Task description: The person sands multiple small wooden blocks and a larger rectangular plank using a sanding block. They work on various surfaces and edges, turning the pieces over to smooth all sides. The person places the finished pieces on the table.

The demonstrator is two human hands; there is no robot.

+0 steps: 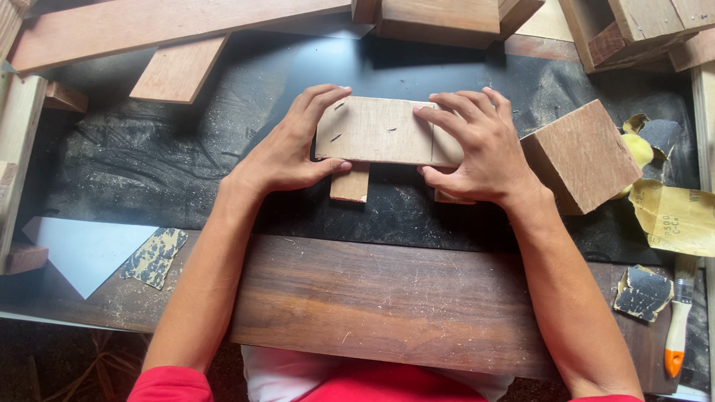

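I have a flat wooden board [380, 131] pinned between both hands, lying broad face up on two short wooden blocks, one [350, 183] showing under its near edge and another [450, 196] half hidden under my right palm. The blocks lift the board off the black mat [149, 164], which leaves room for my thumbs to hook under its near edge.

My left hand [287, 152] clamps the board's left end, fingers curled over the far edge and thumb pressed against the near one, so it cannot slide sideways. My right hand [480, 149] lies over the board's right end, fingers spread flat on the top face and thumb tucked beneath, pressing it down onto the blocks. Small dark marks on the top face look like staples or nail heads; I cannot tell which.

Just right of the board a thicker square block [585, 152] sits tilted. Further right of the board lie torn sheets of yellow sandpaper [674, 216], and nearer me than those, a brush [678, 327] with an orange tip. Nearer me than the board a dark plank [387, 305] runs along the counter edge.
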